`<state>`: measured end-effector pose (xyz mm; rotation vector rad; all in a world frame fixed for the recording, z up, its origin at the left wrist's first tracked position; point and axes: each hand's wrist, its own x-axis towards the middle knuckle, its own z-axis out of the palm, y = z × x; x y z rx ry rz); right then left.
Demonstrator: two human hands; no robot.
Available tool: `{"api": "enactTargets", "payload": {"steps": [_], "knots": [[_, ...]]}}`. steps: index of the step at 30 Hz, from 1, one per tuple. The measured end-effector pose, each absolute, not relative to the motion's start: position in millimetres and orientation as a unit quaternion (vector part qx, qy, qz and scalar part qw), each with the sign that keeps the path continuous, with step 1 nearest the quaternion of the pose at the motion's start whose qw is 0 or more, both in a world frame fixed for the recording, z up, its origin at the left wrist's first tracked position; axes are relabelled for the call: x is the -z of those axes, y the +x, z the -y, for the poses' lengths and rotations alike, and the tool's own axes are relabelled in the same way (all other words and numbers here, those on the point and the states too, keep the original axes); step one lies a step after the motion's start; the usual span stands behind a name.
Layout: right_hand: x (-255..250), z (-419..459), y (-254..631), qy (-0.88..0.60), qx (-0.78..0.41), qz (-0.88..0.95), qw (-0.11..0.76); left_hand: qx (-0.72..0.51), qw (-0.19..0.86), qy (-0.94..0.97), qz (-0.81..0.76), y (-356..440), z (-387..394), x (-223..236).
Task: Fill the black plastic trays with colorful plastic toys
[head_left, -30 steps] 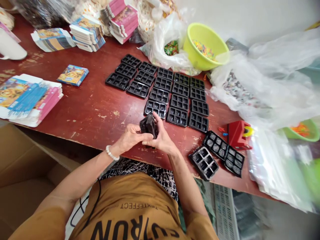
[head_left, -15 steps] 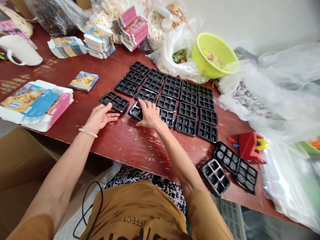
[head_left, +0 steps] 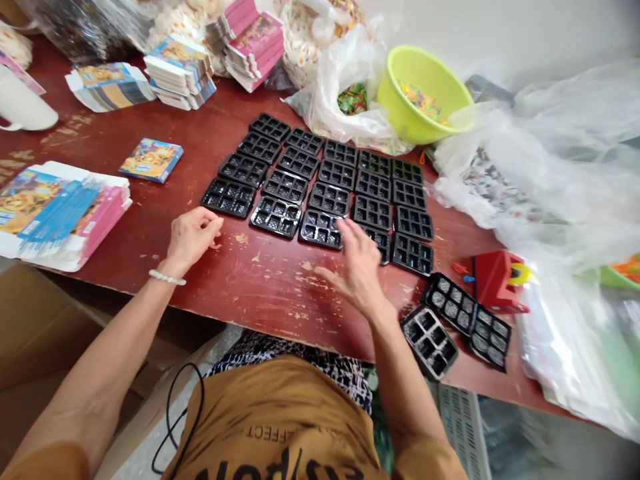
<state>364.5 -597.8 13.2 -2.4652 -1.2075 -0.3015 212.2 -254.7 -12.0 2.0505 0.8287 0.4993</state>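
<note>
Black plastic trays, each with several square compartments, lie in rows on the red table. My left hand (head_left: 193, 237), wearing a pale bead bracelet, is by the near left corner of the leftmost front tray (head_left: 229, 197). Its fingers are curled in and nothing shows in them. Beyond it, along the front row, lie a second tray (head_left: 276, 217) and a third tray (head_left: 320, 229). My right hand (head_left: 359, 267) is open, fingers stretched forward and thumb out to the left. It hangs over the front row, partly hiding a fourth tray (head_left: 379, 244).
Flattened printed cartons (head_left: 65, 213) and a small blue box (head_left: 151, 160) lie left. Stacked cartons (head_left: 180, 70) and a lime bowl (head_left: 425, 93) stand at the back. Right are a loose black tray (head_left: 430, 343), a red plastic box (head_left: 497, 280) and plastic bags (head_left: 565, 200).
My right hand has left the second front tray and moved right along the row. The leftmost tray now sits straight in line. My left hand's fingers have curled in from spread.
</note>
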Motion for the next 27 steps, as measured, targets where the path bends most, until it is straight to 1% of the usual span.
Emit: {"api": "enactTargets", "payload": {"steps": [2, 5, 7, 9, 12, 16, 19, 23, 25, 27], "knots": [[-0.8, 674.5, 356.9, -0.899, 0.172, 0.353, 0.191, -0.218, 0.389, 0.848, -0.287, 209.3, 273.4, 13.1], [23.2, 777.6, 335.4, -0.936, 0.243, 0.211, 0.143, -0.222, 0.363, 0.885, -0.187, 211.3, 311.4, 11.8], [42.2, 820.0, 316.7, -0.953, 0.23, 0.164, 0.111, -0.21, 0.366, 0.9, -0.113, 216.3, 340.3, 10.8], [60.4, 836.6, 299.6, -0.962, 0.196, 0.161, 0.104, -0.19, 0.372, 0.907, -0.049, 221.9, 370.6, 11.2], [76.6, 830.3, 284.5, -0.965, 0.169, 0.162, 0.119, -0.135, 0.394, 0.908, 0.028, 225.9, 416.7, 15.6], [72.8, 814.5, 283.6, -0.962, 0.149, 0.148, 0.177, -0.055, 0.429, 0.896, 0.098, 219.9, 472.0, 24.5], [61.3, 802.8, 281.9, -0.944, 0.13, 0.155, 0.261, -0.014, 0.462, 0.883, 0.086, 213.4, 501.9, 25.7], [44.6, 767.8, 264.1, -0.89, 0.096, 0.196, 0.399, 0.086, 0.598, 0.795, 0.049, 205.7, 524.9, 15.2], [38.4, 746.0, 255.5, -0.872, 0.055, 0.23, 0.428, 0.091, 0.64, 0.762, 0.032, 201.7, 530.0, 7.4], [35.1, 727.7, 252.2, -0.862, 0.01, 0.262, 0.433, 0.056, 0.645, 0.762, 0.024, 198.1, 530.7, 0.3]]}}
